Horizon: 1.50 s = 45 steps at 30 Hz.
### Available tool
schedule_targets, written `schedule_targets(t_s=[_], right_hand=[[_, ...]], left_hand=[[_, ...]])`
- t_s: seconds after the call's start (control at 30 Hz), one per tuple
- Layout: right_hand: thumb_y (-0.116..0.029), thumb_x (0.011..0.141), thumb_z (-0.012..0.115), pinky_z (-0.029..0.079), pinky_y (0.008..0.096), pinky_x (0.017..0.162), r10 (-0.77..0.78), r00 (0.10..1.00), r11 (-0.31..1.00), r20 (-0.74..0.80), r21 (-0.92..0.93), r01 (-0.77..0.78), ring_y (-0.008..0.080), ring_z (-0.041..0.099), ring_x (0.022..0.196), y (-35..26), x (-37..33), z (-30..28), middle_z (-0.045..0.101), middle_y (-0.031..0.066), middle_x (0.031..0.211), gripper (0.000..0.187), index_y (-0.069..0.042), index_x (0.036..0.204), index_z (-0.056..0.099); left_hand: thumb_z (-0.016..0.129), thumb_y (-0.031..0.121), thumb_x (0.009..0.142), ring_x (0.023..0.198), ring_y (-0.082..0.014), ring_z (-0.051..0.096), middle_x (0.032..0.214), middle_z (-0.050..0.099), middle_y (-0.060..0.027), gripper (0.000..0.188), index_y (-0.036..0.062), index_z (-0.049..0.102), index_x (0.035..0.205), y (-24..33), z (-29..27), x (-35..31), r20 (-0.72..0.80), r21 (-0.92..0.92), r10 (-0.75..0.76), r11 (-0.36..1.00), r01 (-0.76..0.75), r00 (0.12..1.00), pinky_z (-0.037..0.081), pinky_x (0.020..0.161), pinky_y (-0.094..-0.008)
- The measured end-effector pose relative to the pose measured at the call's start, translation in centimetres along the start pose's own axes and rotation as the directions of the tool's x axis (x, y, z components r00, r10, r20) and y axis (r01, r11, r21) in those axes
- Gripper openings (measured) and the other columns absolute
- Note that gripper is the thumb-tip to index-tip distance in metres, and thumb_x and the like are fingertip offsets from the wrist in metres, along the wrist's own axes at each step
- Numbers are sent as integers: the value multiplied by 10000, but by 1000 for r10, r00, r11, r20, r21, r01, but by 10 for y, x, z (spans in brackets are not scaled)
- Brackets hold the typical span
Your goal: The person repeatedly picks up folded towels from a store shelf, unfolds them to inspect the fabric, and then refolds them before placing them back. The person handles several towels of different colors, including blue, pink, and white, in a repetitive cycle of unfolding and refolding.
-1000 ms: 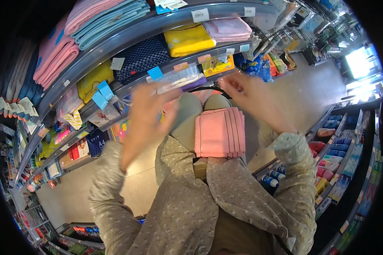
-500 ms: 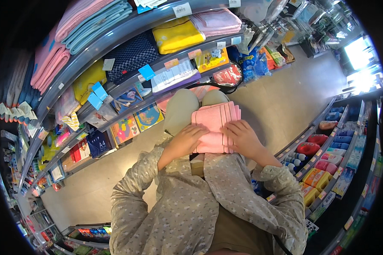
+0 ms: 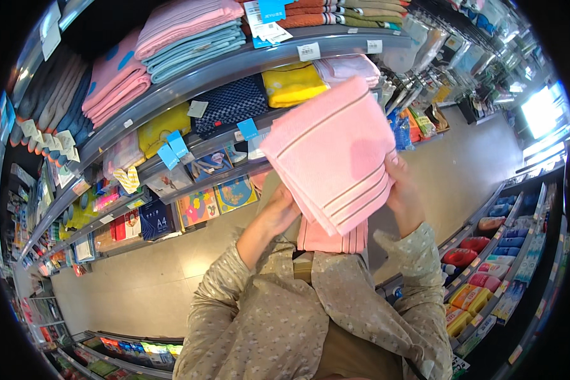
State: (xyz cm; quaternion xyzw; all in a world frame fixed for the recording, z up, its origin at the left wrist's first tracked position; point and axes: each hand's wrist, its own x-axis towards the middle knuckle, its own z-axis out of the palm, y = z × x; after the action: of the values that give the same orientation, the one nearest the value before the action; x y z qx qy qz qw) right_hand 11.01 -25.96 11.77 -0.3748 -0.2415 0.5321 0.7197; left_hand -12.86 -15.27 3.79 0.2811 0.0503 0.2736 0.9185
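Observation:
I hold a folded pink towel (image 3: 335,152) with thin stripes up in front of me, tilted. My left hand (image 3: 277,212) grips its lower left edge and my right hand (image 3: 404,193) grips its right edge. Below it, against my front, lies another folded pink towel (image 3: 332,239). Behind the raised towel are shelves with a yellow towel (image 3: 294,83), a dark checked towel (image 3: 228,106) and a pale pink towel (image 3: 345,66).
Curved grey shelves (image 3: 234,66) carry stacks of pink and pale blue towels (image 3: 190,31). Lower shelves hold packaged goods with blue price tags (image 3: 171,152). A rack of coloured bottles (image 3: 487,266) stands at the right. Tiled aisle floor (image 3: 145,278) stretches to the left.
Both hands have lifted one pink towel off the stack at my front and raised it toward the shelves. A second ago my hands were up at the shelf, empty.

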Motion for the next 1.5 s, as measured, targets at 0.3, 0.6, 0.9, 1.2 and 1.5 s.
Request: schedule_targets(t_s=[0.3, 0.6, 0.9, 1.2, 1.5], right_hand=[[-141, 734, 745, 462, 320, 818, -510, 851, 205, 127, -943, 264, 231, 601, 914, 41, -27, 26, 600, 104, 959, 407, -2, 1063, 551], [-99, 778, 684, 480, 292, 758, -414, 863, 223, 289, -887, 404, 153, 609, 858, 50, -44, 82, 607, 95, 983, 325, -6, 1062, 554], [-102, 950, 454, 438, 249, 868, -291, 944, 907, -156, -360, 220, 117, 552, 991, 46, -39, 49, 581, 44, 1077, 257, 4, 1179, 505], [-80, 926, 517, 533, 269, 705, 157, 919, 947, -362, -207, -244, 123, 638, 826, 64, -55, -61, 654, 48, 982, 226, -27, 1131, 594], [-106, 878, 604, 493, 238, 683, 272, 914, 946, -301, -89, -311, 97, 600, 814, 91, -43, 2, 627, 64, 995, 256, -25, 1104, 519]], left_hand=[[538, 80, 918, 1134, -159, 500, 1253, 518, -70, 437, -53, 410, 1314, 7, 58, -6, -63, 652, 410, 707, -274, 910, 388, 968, -296], [537, 66, 827, 1138, -229, 528, 1284, 502, -141, 601, -51, 328, 1379, -12, 50, -16, -28, 722, 244, 675, -149, 969, 417, 937, -304], [518, 244, 966, 816, -79, 600, 968, 651, -40, 306, 23, 564, 1172, 25, 11, -18, -447, 585, 100, 784, 206, 889, 489, 724, -215], [534, 179, 946, 792, -70, 582, 950, 645, -54, 286, 18, 544, 1182, 44, -75, -79, -483, 835, 249, 420, 355, 840, 486, 681, -237], [717, 219, 792, 1167, -286, 483, 1257, 506, -174, 706, 6, 365, 1365, -17, 42, -44, 131, 955, 88, 256, -150, 987, 372, 995, -413]])
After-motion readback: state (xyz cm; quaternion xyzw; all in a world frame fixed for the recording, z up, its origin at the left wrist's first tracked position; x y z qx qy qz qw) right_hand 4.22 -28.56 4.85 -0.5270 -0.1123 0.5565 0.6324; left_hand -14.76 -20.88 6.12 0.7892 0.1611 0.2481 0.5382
